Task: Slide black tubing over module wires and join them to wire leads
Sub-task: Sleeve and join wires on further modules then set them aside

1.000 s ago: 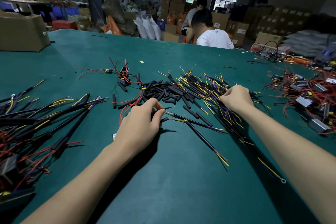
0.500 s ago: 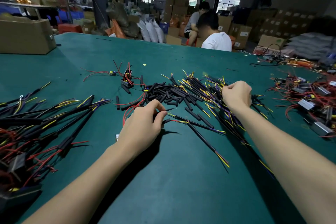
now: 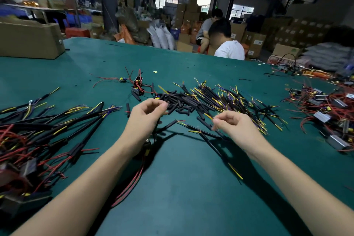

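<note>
Left hand (image 3: 147,116) pinches a black tube (image 3: 167,105); right hand (image 3: 232,126) pinches a wire lead (image 3: 212,141), both raised off the bench (image 3: 182,188) for joining.

cardboard boxes (image 3: 254,41) bear labels, print too blurred to read

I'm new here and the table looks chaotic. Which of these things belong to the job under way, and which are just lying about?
Part of the job:
- left hand, pinching a short black tubing piece
- right hand
- heap of black tubing pieces
- yellow-tipped black wire leads
- silver modules with red wires

Just lying about:
- brown cardboard box
- white sacks
</note>
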`<state>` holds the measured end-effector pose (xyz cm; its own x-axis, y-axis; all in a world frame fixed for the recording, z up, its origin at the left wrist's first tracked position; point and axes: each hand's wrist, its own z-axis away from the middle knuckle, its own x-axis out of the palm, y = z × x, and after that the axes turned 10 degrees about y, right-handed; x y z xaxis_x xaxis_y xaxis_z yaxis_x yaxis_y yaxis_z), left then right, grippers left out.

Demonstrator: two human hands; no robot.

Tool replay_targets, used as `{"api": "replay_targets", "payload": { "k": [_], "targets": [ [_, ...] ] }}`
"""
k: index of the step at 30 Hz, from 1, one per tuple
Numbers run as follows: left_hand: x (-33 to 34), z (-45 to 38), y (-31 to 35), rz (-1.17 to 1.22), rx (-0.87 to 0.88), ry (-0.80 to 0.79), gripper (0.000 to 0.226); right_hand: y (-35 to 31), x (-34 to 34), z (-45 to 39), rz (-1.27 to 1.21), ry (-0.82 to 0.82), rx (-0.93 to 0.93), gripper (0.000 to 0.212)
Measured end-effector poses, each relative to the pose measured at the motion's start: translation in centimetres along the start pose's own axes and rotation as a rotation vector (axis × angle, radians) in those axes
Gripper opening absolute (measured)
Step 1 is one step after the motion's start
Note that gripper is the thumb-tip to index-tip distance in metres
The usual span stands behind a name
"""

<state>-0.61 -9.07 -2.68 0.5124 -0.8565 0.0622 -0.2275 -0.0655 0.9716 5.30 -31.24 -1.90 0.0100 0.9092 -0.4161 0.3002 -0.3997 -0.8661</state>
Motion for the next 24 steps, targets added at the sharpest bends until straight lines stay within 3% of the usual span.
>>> {"api": "replay_targets", "payload": {
  "k": [9, 13, 19, 24],
  "targets": [
    [0.2, -0.1, -0.3, 0.182, -0.059, -0.076, 0.007, -0.7, 0.3, 1.6, 0.338, -0.148, -0.205, 0.014],
    [0.4, 0.1, -0.3, 0.230, -0.038, -0.113, 0.007, -2.0, 2.4, 1.4, 0.232, -0.199, -0.187, 0.011],
    [0.3, 0.0, 0.0, 0.373, -0.122, -0.204, 0.008, -3.5, 6.1, 1.1, 0.063, -0.041, -0.250, 0.003],
    [0.7, 0.0, -0.3, 0.278, -0.089, -0.084, 0.007, -2.6, 5.0, 0.6, 0.060, 0.014, -0.256, 0.012]
  ]
}}
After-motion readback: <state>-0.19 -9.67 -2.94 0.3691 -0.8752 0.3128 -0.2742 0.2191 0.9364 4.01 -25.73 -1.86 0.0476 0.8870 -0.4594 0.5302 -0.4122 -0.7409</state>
